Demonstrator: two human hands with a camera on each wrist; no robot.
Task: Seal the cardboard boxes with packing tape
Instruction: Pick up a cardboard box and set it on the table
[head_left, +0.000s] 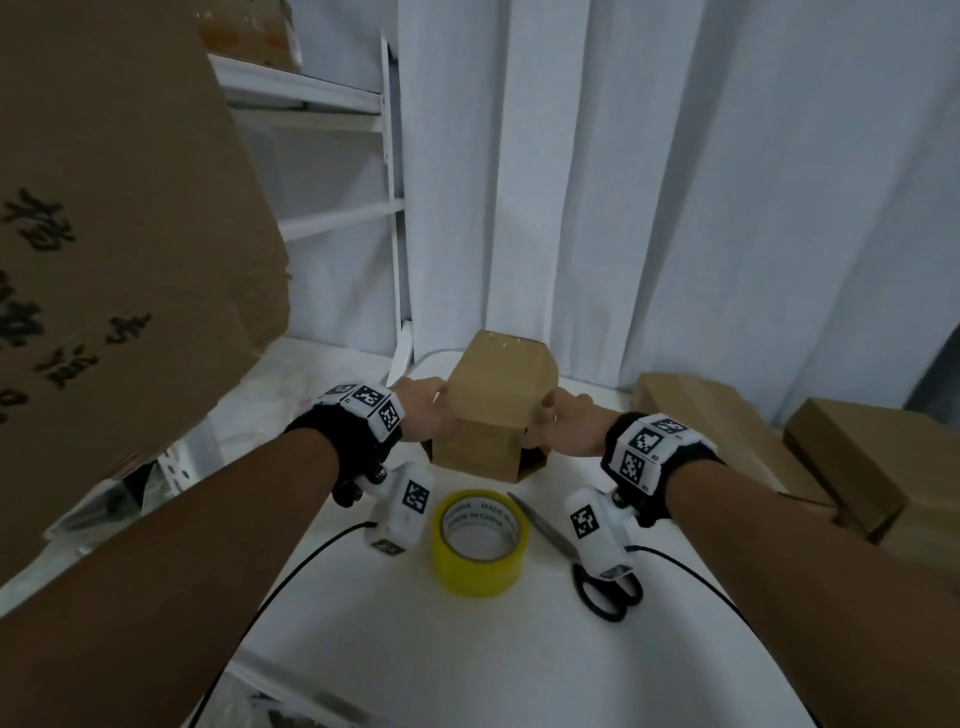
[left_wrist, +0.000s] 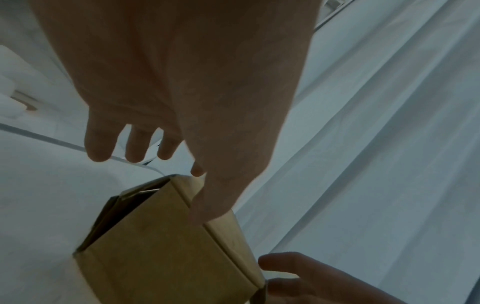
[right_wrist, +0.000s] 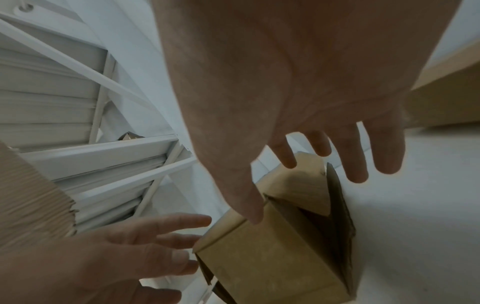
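Note:
A small brown cardboard box (head_left: 493, 410) stands on the white table (head_left: 519, 665), between my two hands. Its side ends gape, with dark insides showing in the left wrist view (left_wrist: 122, 216) and the right wrist view (right_wrist: 324, 222). My left hand (head_left: 423, 410) touches the box's left side with straight fingers (right_wrist: 161, 228), and its thumb (left_wrist: 207, 205) lies on the top edge. On the box's right side my right hand (head_left: 563, 423) hovers, thumb (right_wrist: 249, 205) on the top edge and fingers spread. A yellow tape roll (head_left: 480, 540) and black-handled scissors (head_left: 602, 582) lie near me.
A large printed cardboard carton (head_left: 114, 260) looms at the left. Flat brown boxes (head_left: 727, 431) are stacked at the right, by the table edge. White shelving (head_left: 337, 218) and a white curtain (head_left: 675, 182) close off the back. Black cables (head_left: 291, 571) trail from both wrists.

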